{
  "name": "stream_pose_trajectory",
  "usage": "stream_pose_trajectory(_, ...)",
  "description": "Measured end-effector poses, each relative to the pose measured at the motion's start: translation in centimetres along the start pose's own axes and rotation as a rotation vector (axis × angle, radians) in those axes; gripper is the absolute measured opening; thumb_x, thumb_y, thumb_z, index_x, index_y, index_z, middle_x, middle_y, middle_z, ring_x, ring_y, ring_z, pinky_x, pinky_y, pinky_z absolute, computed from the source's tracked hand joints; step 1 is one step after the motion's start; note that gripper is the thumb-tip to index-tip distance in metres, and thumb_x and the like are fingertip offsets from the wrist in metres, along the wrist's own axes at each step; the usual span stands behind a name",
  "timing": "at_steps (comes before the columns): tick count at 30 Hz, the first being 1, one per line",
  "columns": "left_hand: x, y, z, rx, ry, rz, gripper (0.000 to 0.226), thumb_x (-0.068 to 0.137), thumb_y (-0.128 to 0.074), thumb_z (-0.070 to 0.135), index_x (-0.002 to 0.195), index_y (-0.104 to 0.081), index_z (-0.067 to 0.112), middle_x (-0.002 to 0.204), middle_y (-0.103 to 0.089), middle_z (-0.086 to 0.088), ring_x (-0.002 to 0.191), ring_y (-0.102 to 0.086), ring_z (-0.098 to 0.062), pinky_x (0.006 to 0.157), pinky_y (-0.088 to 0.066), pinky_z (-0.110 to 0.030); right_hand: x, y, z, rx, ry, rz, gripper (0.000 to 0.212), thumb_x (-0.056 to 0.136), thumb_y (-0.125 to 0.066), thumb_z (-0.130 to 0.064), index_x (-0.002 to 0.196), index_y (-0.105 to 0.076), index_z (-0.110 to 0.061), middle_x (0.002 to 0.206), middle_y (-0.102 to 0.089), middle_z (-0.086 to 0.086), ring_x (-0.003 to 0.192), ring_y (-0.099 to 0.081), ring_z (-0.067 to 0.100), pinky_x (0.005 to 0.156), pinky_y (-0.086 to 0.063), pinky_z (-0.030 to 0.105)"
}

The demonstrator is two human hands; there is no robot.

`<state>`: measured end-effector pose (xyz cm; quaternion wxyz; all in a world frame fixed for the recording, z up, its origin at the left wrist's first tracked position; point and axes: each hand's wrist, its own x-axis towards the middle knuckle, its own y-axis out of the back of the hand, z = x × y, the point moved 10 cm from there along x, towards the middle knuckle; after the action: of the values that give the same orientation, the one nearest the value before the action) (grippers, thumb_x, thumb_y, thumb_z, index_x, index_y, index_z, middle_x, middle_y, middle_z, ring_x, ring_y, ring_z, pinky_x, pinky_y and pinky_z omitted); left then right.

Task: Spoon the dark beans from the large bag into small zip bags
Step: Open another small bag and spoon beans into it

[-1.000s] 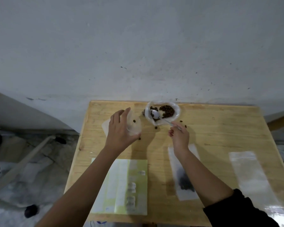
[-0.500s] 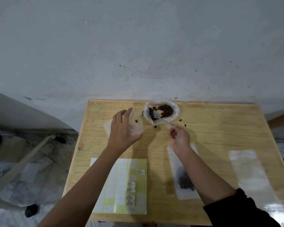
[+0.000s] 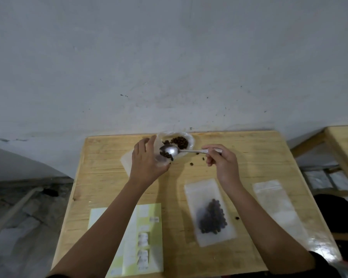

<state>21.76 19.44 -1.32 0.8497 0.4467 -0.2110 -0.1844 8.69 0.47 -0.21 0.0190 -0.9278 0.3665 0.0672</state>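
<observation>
The large clear bag [image 3: 190,142] of dark beans [image 3: 179,141] sits open at the table's far edge. My left hand [image 3: 147,161] holds a small clear zip bag [image 3: 127,161] upright just left of it. My right hand [image 3: 222,162] pinches the handle of a metal spoon [image 3: 171,151]. The spoon's bowl is tipped at the small bag's mouth, and beans slide off it. A filled small zip bag [image 3: 209,211] lies flat in front of my right arm.
An unfilled zip bag [image 3: 277,207] lies at the right of the wooden table [image 3: 259,157]. A green-and-white label sheet [image 3: 141,237] lies at the front left. Loose beans [image 3: 192,163] are scattered near the large bag. A grey wall stands behind; another table edge [image 3: 342,141] shows at the right.
My right hand lifted the spoon out of the large bag and swung it left to the small bag's mouth. My left hand stayed with the small bag.
</observation>
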Motion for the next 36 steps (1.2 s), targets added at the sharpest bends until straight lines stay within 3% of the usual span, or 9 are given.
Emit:
stream_pose_trajectory(4, 0.1, 0.0, 1.0, -0.009, -0.034, 0.015, 0.097, 0.05, -0.086, 0.031, 0.132, -0.043, 0.003, 0.12, -0.05, -0.02, 0.111, -0.047, -0.037, 0.093, -0.041, -0.044, -0.2, 1.3, -2.1, -0.069, 0.144, 0.042, 0.018, 0.092, -0.051, -0.001, 0.089, -0.066, -0.01, 0.066, -0.054, 0.001, 0.056, -0.05, 0.008, 0.056, -0.042, 0.018)
stream_pose_trajectory(7, -0.1, 0.4, 0.8, 0.0, -0.036, 0.03, 0.095, 0.051, -0.087, 0.032, 0.131, -0.045, 0.002, 0.12, -0.05, -0.02, 0.111, -0.048, -0.038, 0.094, -0.04, -0.043, -0.1, 2.0, -1.6, -0.102, 0.137, 0.105, 0.019, 0.093, -0.05, -0.003, 0.09, -0.067, -0.013, 0.07, -0.055, 0.005, 0.055, -0.051, 0.004, 0.057, -0.044, 0.015)
stream_pose_trajectory(10, -0.6, 0.9, 0.1, -0.011, -0.018, 0.041, 0.093, 0.053, -0.086, 0.032, 0.132, -0.045, 0.002, 0.121, -0.05, -0.02, 0.112, -0.047, -0.038, 0.094, -0.039, -0.042, 0.4, 1.2, 0.9, -0.179, 0.027, 0.1, 0.019, 0.094, -0.049, -0.007, 0.103, -0.066, -0.003, 0.072, -0.058, 0.004, 0.06, -0.056, 0.005, 0.061, -0.049, 0.017)
stream_pose_trajectory(16, -1.5, 2.0, -1.3, -0.056, 0.023, 0.031, 0.093, 0.058, -0.082, 0.031, 0.137, -0.039, 0.006, 0.126, -0.044, -0.016, 0.117, -0.04, -0.031, 0.1, -0.033, -0.038, -0.2, -1.7, 7.0, -0.049, -0.277, 0.035, 0.023, 0.097, -0.047, -0.011, 0.114, -0.061, -0.005, 0.089, -0.063, 0.007, 0.081, -0.062, 0.018, 0.073, -0.053, 0.025)
stream_pose_trajectory(21, -2.0, 2.5, -2.1, -0.074, 0.037, 0.029, 0.096, 0.058, -0.084, 0.031, 0.138, -0.037, 0.007, 0.128, -0.042, -0.014, 0.117, -0.037, -0.029, 0.1, -0.03, -0.033, -0.5, -3.2, 8.0, -0.165, -0.304, -0.055, 0.026, 0.094, -0.051, -0.009, 0.118, -0.059, -0.004, 0.106, -0.062, 0.009, 0.097, -0.061, 0.019, 0.083, -0.051, 0.03)
stream_pose_trajectory(25, -1.7, 2.4, -2.0, -0.089, 0.045, 0.017, 0.096, 0.058, -0.083, 0.032, 0.139, -0.035, 0.009, 0.129, -0.04, -0.012, 0.118, -0.036, -0.027, 0.101, -0.03, -0.034, -0.1, -1.4, 7.0, -0.36, -0.229, -0.034, 0.022, 0.091, -0.056, -0.009, 0.111, -0.064, -0.01, 0.108, -0.065, 0.005, 0.099, -0.06, 0.018, 0.09, -0.05, 0.034)
stream_pose_trajectory(30, -0.8, 2.1, 0.2, -0.109, 0.012, 0.02, 0.095, 0.06, -0.083, 0.032, 0.139, -0.035, 0.008, 0.13, -0.04, -0.011, 0.12, -0.035, -0.026, 0.102, -0.03, -0.034, -0.2, 0.8, 3.2, -0.507, -0.038, 0.021, 0.018, 0.09, -0.056, -0.006, 0.104, -0.066, -0.008, 0.1, -0.065, 0.003, 0.087, -0.059, 0.007, 0.073, -0.041, 0.006)
stream_pose_trajectory(32, -0.4, 1.8, 1.4, -0.109, -0.018, 0.032, 0.094, 0.06, -0.083, 0.034, 0.138, -0.038, 0.006, 0.128, -0.042, -0.013, 0.118, -0.037, -0.028, 0.101, -0.033, -0.037, -0.4, -0.1, 1.2, -0.487, 0.034, -0.055, 0.016, 0.089, -0.057, -0.006, 0.101, -0.067, -0.011, 0.094, -0.065, -0.001, 0.082, -0.057, -0.001, 0.069, -0.042, 0.002)
stream_pose_trajectory(36, 0.0, 0.8, 4.0, -0.145, -0.072, 0.003, 0.096, 0.06, -0.074, 0.051, 0.137, -0.037, 0.007, 0.127, -0.043, -0.013, 0.116, -0.034, -0.024, 0.099, -0.035, -0.039, -1.5, -3.5, -2.4, -0.473, 0.149, -0.304, 0.018, 0.089, -0.059, -0.009, 0.103, -0.068, -0.016, 0.087, -0.061, -0.01, 0.08, -0.057, -0.004, 0.073, -0.045, 0.009)
